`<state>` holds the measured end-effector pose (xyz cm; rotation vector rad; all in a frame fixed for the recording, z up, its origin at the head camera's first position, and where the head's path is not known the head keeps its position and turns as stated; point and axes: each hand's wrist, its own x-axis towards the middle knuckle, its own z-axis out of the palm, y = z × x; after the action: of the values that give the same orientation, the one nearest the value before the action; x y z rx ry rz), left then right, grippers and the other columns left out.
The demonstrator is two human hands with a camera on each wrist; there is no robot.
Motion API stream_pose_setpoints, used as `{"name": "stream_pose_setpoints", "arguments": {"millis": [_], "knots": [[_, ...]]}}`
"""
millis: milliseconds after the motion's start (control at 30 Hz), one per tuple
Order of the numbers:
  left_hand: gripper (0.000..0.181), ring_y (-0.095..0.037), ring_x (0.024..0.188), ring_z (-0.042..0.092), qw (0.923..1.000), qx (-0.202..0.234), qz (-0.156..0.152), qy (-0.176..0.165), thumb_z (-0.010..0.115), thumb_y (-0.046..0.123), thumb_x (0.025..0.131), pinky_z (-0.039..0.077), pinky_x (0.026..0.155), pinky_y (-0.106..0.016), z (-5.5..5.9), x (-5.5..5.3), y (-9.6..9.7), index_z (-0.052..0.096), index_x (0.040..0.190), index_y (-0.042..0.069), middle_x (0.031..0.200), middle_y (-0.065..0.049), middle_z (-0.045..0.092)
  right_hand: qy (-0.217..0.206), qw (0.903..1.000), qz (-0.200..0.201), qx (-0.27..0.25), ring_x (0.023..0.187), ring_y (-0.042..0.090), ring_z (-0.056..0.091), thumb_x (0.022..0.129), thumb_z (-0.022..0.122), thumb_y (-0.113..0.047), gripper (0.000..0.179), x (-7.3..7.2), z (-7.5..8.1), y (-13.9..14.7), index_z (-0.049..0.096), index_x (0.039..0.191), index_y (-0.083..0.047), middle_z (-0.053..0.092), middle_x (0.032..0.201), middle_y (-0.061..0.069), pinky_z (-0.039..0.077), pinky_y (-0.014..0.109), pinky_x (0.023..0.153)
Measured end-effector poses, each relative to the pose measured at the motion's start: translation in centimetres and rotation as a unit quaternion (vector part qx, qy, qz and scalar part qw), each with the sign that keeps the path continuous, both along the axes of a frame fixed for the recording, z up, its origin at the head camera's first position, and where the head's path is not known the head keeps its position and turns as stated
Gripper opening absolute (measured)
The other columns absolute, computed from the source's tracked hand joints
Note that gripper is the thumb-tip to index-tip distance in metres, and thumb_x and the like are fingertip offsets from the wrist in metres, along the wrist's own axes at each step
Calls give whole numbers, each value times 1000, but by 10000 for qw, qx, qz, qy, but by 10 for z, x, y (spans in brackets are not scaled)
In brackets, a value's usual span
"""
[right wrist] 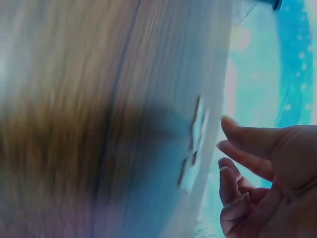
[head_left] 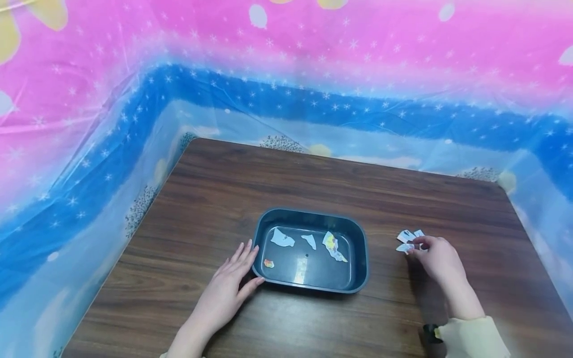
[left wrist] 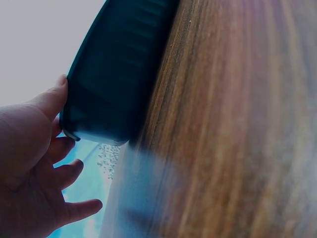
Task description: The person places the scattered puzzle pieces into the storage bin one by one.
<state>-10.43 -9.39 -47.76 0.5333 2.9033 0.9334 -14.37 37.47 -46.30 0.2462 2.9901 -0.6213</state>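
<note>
A dark blue-green rectangular tray stands on the wooden table. Lying apart inside it are a white paper scrap, a narrower white scrap, a yellow-patterned scrap and a small orange scrap. My left hand touches the tray's left end, thumb at the rim and fingers extended, as the left wrist view also shows. To the tray's right, my right hand reaches over several white paper scraps. In the right wrist view its thumb and forefinger stand apart, with the scraps beyond the fingertips.
The brown wooden table extends around the tray on every side. Behind it and along its left and right sides hangs a pink and blue cloth with white snowflakes. A small dark object shows at the right sleeve.
</note>
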Motion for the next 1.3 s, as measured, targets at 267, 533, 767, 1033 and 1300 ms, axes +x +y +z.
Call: {"name": "stream_pose_setpoints", "arguments": {"millis": [267, 533, 767, 1033, 1300], "knots": [[68, -28, 151, 27, 10000, -32, 3, -30, 64, 43, 100, 29, 118, -58, 1, 1, -1, 42, 155, 12, 163, -8, 31, -167, 9998, 115, 47, 82, 35, 60, 90, 76, -23, 33, -5, -15, 12, 69, 106, 5, 66, 84, 15, 48, 52, 73], [69, -31, 150, 31, 9998, 21, -8, 206, 63, 45, 100, 31, 116, -60, -2, 1, -2, 43, 155, 9, 161, -12, 34, -465, 9983, -64, -338, 77, 27, 54, 87, 80, -26, 36, 0, -16, 5, 54, 90, -1, 58, 83, 10, 41, 38, 67], [68, -27, 151, 28, 10000, -8, -6, 18, 63, 45, 100, 30, 118, -58, -1, 1, -2, 42, 156, 12, 163, -9, 31, -357, 9985, -80, -400, 76, 28, 54, 93, 73, -20, 31, 7, -12, 0, 56, 108, 2, 59, 85, 13, 42, 40, 66], [68, -27, 151, 27, 10000, -20, 20, -54, 63, 45, 100, 29, 118, -58, 0, 1, -2, 41, 156, 13, 163, -7, 30, 487, 9962, -314, -647, 75, 23, 62, 99, 63, -18, 23, 12, 16, -34, 69, 111, 1, 72, 90, 14, 45, 34, 62], [69, -27, 151, 27, 10000, -60, 4, -69, 64, 44, 100, 29, 118, -59, 0, 1, -1, 41, 156, 12, 163, -8, 30, 650, 9863, -396, -1466, 92, 32, 68, 98, 68, -20, 22, 2, 48, -106, 66, 107, 0, 73, 98, 16, 52, 35, 70]]}}
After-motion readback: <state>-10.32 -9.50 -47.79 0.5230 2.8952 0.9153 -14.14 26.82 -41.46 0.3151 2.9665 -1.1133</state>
